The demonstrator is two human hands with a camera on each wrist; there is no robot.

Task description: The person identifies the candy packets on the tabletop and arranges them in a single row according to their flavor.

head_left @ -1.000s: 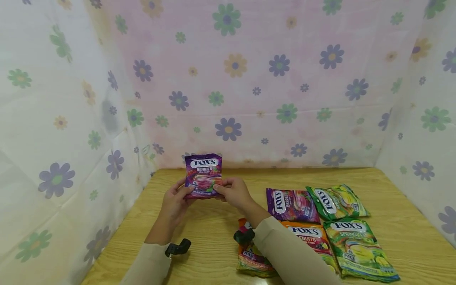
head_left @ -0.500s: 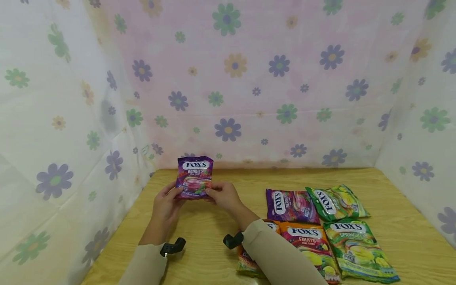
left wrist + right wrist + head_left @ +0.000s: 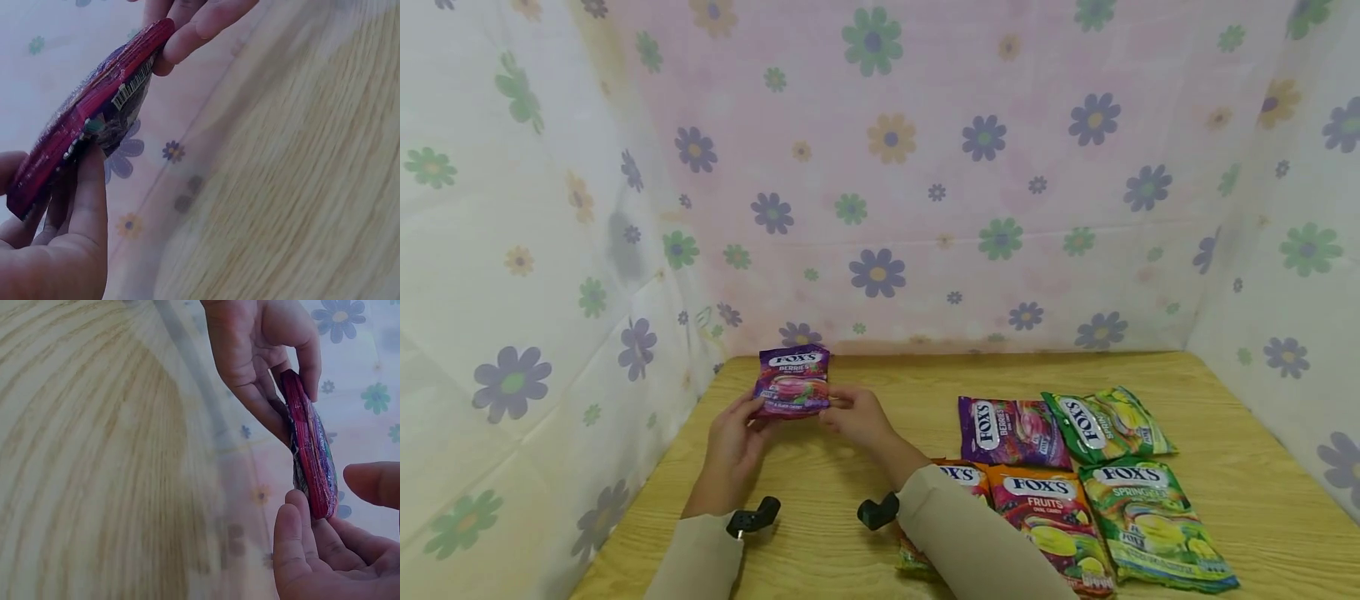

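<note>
A purple Fox's Berries candy bag is held up above the far left part of the table, its top leaning back. My left hand pinches its lower left side; in the left wrist view the thumb and fingers of that left hand lie on opposite faces. At the lower right edge is my right hand. In the right wrist view the right hand has its fingers against the bag, while its thumb stands apart from the front face.
On the right of the wooden table lie another Berries bag, two green Fox's bags, an orange Fruits bag, and one more orange bag, partly under my right sleeve. Flower-patterned cloth encloses the back and sides.
Both hands have carried the Berries bag left and lower, and its top has tipped back. My right thumb has come off the bag's front. The bags on the table lie as before.
</note>
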